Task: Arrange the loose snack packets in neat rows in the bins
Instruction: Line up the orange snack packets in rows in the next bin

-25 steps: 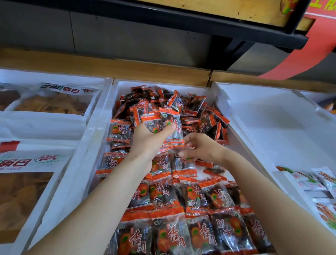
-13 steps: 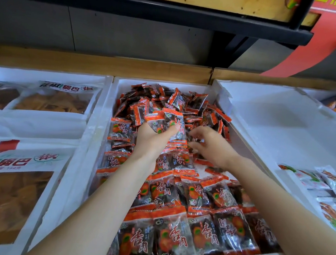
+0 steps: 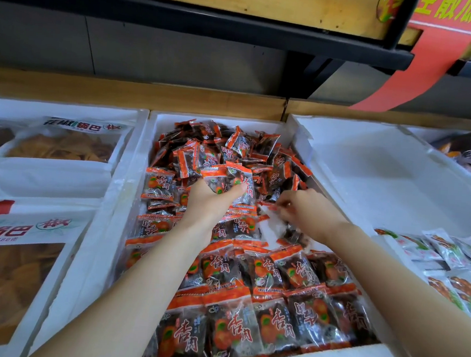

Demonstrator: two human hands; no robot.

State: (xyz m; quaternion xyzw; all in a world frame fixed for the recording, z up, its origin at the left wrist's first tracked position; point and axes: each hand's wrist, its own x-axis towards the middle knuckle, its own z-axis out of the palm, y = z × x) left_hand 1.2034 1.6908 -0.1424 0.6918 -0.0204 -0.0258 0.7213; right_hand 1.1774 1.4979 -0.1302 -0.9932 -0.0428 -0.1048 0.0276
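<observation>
Centre frame: left hand (image 3: 212, 204) grips a few light, slippery snack packets (image 3: 230, 178), right hand (image 3: 308, 213) pinches another's orange seal (image 3: 269, 207), likely the firmest hold.

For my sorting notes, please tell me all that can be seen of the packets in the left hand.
The held packets are a small bunch, at least two; the exact number is unclear. Each is clear shiny plastic with an orange-red top strip and dark contents. The left hand grips them from below, thumb across the front, so they stand nearly upright over the middle of the white foam bin, just before the loose heap.
</observation>
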